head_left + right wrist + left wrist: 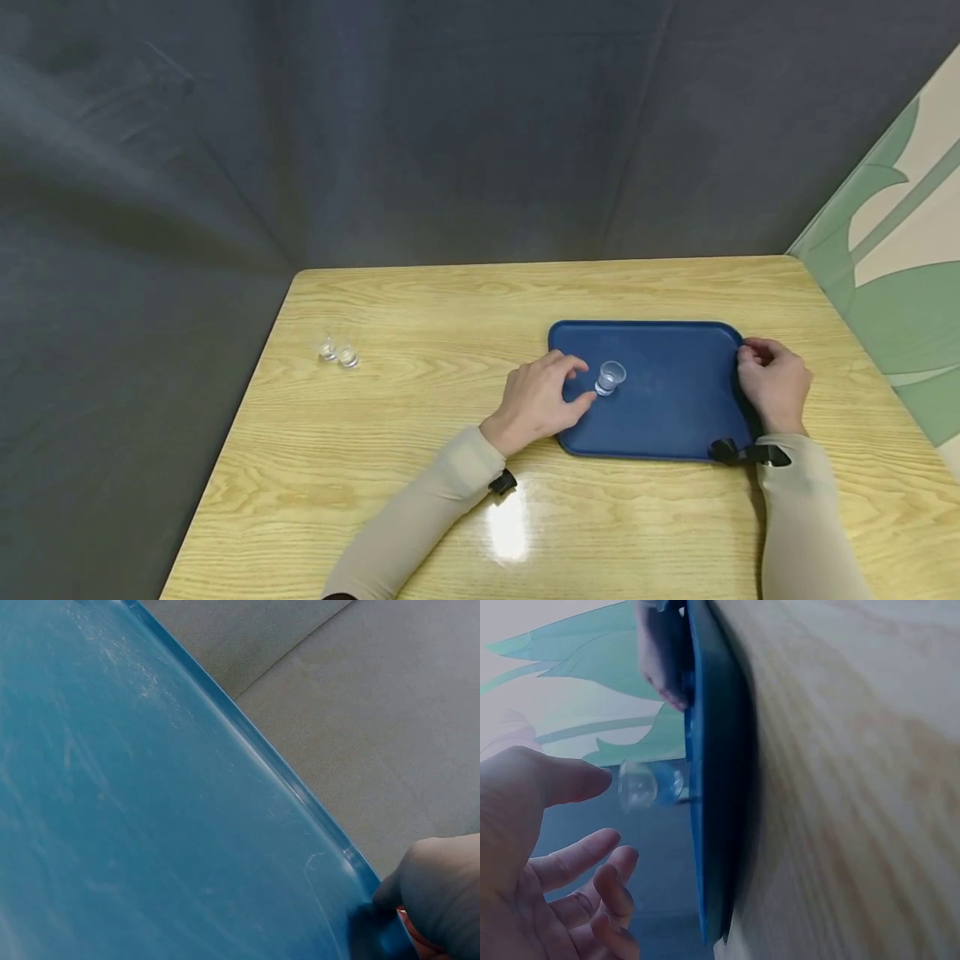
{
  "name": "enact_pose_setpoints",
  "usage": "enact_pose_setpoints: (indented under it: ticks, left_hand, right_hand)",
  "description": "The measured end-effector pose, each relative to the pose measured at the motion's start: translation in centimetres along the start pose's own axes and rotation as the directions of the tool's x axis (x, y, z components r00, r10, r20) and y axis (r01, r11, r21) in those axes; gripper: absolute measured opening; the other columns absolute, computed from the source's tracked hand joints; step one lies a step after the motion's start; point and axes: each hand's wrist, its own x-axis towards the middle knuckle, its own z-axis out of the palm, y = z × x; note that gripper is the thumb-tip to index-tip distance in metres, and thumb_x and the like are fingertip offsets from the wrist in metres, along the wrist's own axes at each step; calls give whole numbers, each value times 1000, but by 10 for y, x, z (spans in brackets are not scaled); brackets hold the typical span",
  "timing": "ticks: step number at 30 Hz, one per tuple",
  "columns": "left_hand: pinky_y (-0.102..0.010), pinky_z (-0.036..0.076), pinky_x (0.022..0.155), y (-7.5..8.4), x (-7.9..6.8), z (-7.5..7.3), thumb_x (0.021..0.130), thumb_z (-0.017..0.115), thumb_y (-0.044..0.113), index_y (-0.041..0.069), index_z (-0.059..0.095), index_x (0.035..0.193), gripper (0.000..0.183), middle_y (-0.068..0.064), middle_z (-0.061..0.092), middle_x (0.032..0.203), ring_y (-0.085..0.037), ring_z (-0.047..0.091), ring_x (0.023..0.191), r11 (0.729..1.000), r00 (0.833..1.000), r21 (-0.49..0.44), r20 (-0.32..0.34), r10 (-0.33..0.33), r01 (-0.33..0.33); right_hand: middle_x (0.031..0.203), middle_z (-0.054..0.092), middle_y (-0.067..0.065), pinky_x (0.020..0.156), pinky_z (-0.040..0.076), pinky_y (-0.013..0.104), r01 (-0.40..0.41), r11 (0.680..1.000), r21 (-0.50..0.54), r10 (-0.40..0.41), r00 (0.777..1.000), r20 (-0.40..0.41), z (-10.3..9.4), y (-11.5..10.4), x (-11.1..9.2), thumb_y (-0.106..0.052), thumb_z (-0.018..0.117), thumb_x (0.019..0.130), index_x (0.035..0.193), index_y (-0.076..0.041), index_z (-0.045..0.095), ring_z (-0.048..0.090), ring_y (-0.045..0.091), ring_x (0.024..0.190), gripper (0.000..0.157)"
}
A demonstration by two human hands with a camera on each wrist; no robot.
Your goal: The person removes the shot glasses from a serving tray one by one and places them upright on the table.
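Observation:
A small clear shot glass (610,378) stands upright on the blue tray (675,400), toward its left side. Beside it is my left hand (538,395), thumb and fingers spread apart around a gap. In the left wrist view the thumb tip comes close to the rim of the glass (639,786); nothing is held. At the tray's right end, my right hand (777,385) pinches the rim near the far corner. The right wrist view shows its fingers (390,891) on the tray edge.
Two more small clear glasses, one (327,348) next to the other (348,357), stand on the left of the wooden table (435,333). A dark curtain (480,133) hangs behind and to the left. A green-patterned wall (900,275) borders the right.

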Motion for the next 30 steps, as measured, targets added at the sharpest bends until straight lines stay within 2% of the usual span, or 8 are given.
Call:
enact_pose_setpoints:
  ticks: [6, 13, 17, 24, 30]
  left_hand:
    - [-18, 41, 59, 9, 6, 11, 97, 72, 50, 25, 72, 132, 43, 8, 72, 106, -8, 63, 74, 1000, 1000, 19, 5, -8, 8]
    - [-16, 39, 57, 13, 13, 19, 98, 70, 52, 26, 72, 131, 42, 8, 73, 107, -5, 61, 71, 999, 1000, 28, 9, -28, 27]
    - [-16, 39, 57, 13, 17, 23, 98, 70, 52, 27, 73, 130, 41, 10, 72, 106, -3, 60, 71, 999, 999, 35, 14, -37, 36]
    - [-17, 38, 59, 16, 25, 26, 98, 71, 52, 27, 74, 129, 40, 12, 68, 101, -2, 55, 71, 999, 999, 15, 24, -36, 36]
    - [-17, 37, 59, 18, 29, 27, 98, 71, 53, 27, 74, 128, 40, 14, 64, 98, -2, 52, 70, 999, 999, 16, 23, -42, 41]
  right_hand:
    - [68, 40, -35, 69, 36, 21, 4, 1000, -9, -4, 1000, -5, 1, 0, -2, -25, 57, 103, 126, 1, 75, 39, -13, 64, 39]
    - [70, 45, -30, 68, 36, 20, 17, 1000, -4, -17, 1000, -11, 4, 0, -1, -23, 57, 103, 124, 2, 75, 38, -15, 61, 38]
    - [72, 48, -27, 67, 35, 20, 15, 1000, -4, -15, 1000, -10, 3, 0, -1, -23, 57, 103, 125, 2, 75, 38, -15, 61, 38]
    - [70, 45, -30, 67, 36, 19, 0, 1000, -6, 0, 1000, -11, 1, -1, -1, -24, 56, 103, 125, 1, 75, 40, -13, 63, 38]
    - [73, 49, -24, 67, 37, 20, -4, 1000, -15, 3, 1000, -7, 0, -2, -1, -24, 56, 103, 126, 0, 75, 41, -10, 65, 39]
